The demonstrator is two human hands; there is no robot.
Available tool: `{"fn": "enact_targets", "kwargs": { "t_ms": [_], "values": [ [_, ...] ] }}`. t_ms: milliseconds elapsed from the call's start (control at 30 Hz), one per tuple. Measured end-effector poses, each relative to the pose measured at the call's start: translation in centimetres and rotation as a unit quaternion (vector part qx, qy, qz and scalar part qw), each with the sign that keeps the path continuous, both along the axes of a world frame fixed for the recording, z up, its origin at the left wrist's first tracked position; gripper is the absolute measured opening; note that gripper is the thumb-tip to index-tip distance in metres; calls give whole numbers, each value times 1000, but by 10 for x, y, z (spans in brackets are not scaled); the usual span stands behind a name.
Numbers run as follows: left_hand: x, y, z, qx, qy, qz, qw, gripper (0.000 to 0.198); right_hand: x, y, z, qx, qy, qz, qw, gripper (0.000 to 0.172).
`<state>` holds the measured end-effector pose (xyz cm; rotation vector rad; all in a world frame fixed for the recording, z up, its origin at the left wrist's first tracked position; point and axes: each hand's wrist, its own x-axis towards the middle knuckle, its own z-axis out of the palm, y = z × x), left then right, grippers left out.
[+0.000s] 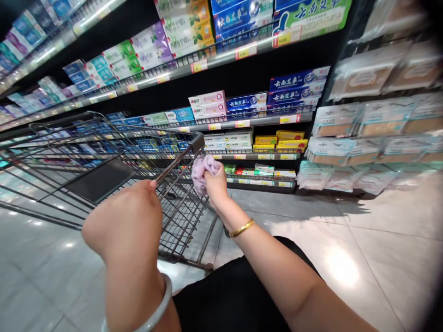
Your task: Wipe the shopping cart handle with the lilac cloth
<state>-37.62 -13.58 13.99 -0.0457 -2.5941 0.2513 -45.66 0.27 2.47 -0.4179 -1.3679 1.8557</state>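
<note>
A metal wire shopping cart (185, 198) stands in front of me, tilted across the view. My left hand (129, 207) is closed over the cart's near rim; the back of the hand and wrist hide most of its fingers. Close to the cart's right corner, my right hand (217, 182) is closed around a crumpled lilac cloth (204, 170), which bunches out above the fingers. A dark flat panel (98, 179) sits in the cart's left part.
Shelves (256, 121) with boxed toothpaste (246, 101) and price tags run along the far side. Packaged goods (339, 121) hang in rows at the right. Grey tiled floor (311, 249) lies below, with my dark clothing (224, 295) at the bottom.
</note>
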Motion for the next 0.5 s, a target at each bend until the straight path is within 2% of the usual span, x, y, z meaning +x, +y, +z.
{"fn": "enact_targets", "kwargs": {
  "t_ms": [67,100,167,233,300,367,433,500],
  "values": [
    [-1,2,-2,-1,13,-10,1000,60,14,-13,15,64,71,25,995,32],
    [-1,2,-3,-5,19,-16,1000,59,22,-19,24,125,114,47,985,35],
    [-1,3,-4,-17,32,-30,999,58,34,-24,37,251,164,49,953,39],
    [2,4,-4,-22,35,-40,998,57,36,-16,39,334,170,38,926,46],
    [4,4,-3,-20,32,-43,998,56,29,-2,31,323,122,6,938,56],
    [4,5,-3,-15,31,-45,998,56,20,9,23,244,47,-27,968,61],
    [2,6,-5,-16,45,-58,997,59,18,9,21,194,17,-19,981,57],
    [-1,9,-8,-19,59,-76,995,61,22,-1,27,228,58,15,972,49]
  ]
}}
